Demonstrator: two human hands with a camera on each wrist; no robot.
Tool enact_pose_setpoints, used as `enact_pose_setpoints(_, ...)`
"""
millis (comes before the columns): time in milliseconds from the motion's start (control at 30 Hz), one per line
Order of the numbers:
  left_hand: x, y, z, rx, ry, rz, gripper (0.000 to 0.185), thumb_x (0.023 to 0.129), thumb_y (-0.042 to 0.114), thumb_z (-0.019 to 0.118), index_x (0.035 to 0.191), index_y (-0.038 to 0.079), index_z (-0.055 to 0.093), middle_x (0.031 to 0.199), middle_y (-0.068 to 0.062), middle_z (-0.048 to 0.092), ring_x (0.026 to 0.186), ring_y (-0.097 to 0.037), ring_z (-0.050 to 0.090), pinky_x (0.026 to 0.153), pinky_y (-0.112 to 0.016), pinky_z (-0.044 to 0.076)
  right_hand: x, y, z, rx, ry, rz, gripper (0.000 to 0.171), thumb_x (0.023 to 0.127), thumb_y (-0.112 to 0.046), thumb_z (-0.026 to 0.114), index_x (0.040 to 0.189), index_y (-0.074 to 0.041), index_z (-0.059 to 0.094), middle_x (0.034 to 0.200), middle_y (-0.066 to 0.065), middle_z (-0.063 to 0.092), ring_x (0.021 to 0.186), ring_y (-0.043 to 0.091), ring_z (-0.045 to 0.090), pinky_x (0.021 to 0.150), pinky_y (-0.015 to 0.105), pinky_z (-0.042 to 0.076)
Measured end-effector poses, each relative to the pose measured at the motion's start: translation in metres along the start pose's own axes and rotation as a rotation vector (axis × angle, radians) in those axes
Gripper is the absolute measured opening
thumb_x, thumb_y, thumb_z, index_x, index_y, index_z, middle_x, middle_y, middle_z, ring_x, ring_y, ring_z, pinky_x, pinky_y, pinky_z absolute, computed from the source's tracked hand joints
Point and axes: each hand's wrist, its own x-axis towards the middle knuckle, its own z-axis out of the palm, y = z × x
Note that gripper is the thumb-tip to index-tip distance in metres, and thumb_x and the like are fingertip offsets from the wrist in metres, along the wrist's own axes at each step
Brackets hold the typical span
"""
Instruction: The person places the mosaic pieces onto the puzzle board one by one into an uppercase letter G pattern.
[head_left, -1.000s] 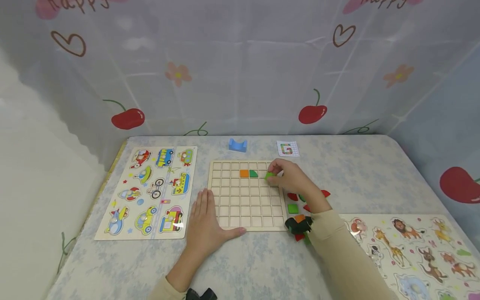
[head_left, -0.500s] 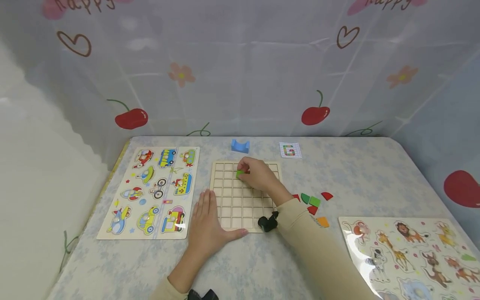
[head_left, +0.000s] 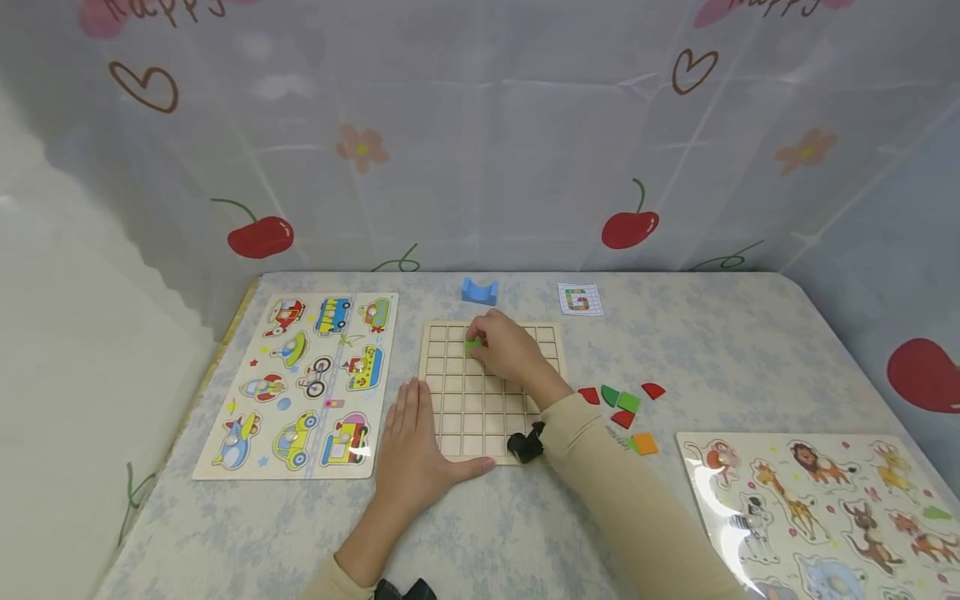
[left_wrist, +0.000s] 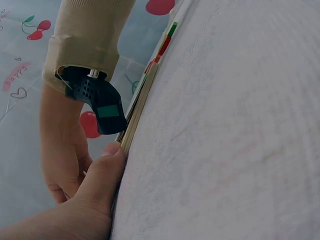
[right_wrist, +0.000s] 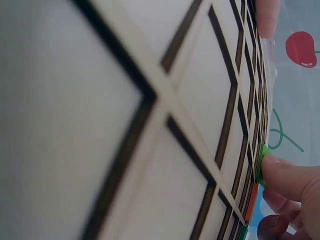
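A wooden grid board (head_left: 457, 421) lies flat in the middle of the table. My right hand (head_left: 501, 350) reaches over its far rows and pinches a small green tile (head_left: 472, 343) against the board; the right wrist view shows a fingertip (right_wrist: 285, 170) on the green tile (right_wrist: 262, 160) with an orange tile edge (right_wrist: 251, 202) beside it. My left hand (head_left: 411, 450) lies flat on the table with its fingers against the board's near left edge (left_wrist: 135, 115). Loose red, green and orange tiles (head_left: 622, 404) lie right of the board.
A vehicle peg puzzle (head_left: 307, 379) lies at the left, an animal peg puzzle (head_left: 832, 508) at the near right. A blue arch block (head_left: 480, 291) and a small pattern card (head_left: 580, 299) sit beyond the board. A cherry-print curtain (head_left: 480, 133) walls the table.
My right hand carried the green tile leftward across the board's far rows, from its right side to left of centre. The left hand stayed put.
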Motion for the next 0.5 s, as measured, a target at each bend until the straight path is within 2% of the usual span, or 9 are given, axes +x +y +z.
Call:
enact_pose_setpoints(233, -0.001, 0.000, 0.002, -0.013, 0.008, 0.003, 0.145, 0.048, 0.095, 0.052, 0.151, 0.002, 0.011, 0.160, -0.014, 0.010, 0.148, -0.026, 0.008, 0.121, -0.043, 0.013, -0.012, -0.001, -0.003, -0.073, -0.050, 0.014, 0.028, 0.090, -0.022, 0.065, 0.117, -0.021, 0.067, 0.113, -0.004, 0.053, 0.085, 0.011, 0.054, 0.070, 0.027, 0.049)
enact_pose_setpoints(333, -0.002, 0.000, 0.002, -0.008, 0.009, 0.000, 0.145, 0.048, 0.095, 0.051, 0.151, 0.001, 0.011, 0.160, -0.014, 0.010, 0.148, -0.026, 0.008, 0.121, -0.043, 0.013, -0.021, 0.003, -0.009, -0.063, -0.046, -0.002, 0.031, 0.089, -0.021, 0.066, 0.119, -0.023, 0.066, 0.114, -0.004, 0.054, 0.089, 0.013, 0.055, 0.074, 0.030, 0.050)
enact_pose_setpoints(433, -0.002, 0.000, 0.001, -0.001, 0.004, -0.002, 0.145, 0.048, 0.095, 0.052, 0.151, 0.002, 0.011, 0.160, -0.014, 0.010, 0.149, -0.026, 0.007, 0.121, -0.043, 0.012, -0.033, 0.014, -0.017, -0.015, -0.043, 0.010, 0.031, 0.090, -0.021, 0.064, 0.121, -0.022, 0.064, 0.113, -0.002, 0.055, 0.097, 0.017, 0.056, 0.083, 0.036, 0.051)
enact_pose_setpoints(500, -0.002, 0.000, 0.000, 0.000, 0.004, -0.001, 0.145, 0.048, 0.095, 0.052, 0.151, 0.002, 0.011, 0.160, -0.014, 0.009, 0.149, -0.026, 0.007, 0.121, -0.043, 0.012, -0.042, 0.024, -0.025, 0.012, -0.048, 0.026, 0.031, 0.091, -0.020, 0.062, 0.122, -0.021, 0.062, 0.112, 0.000, 0.057, 0.098, 0.019, 0.056, 0.083, 0.037, 0.050)
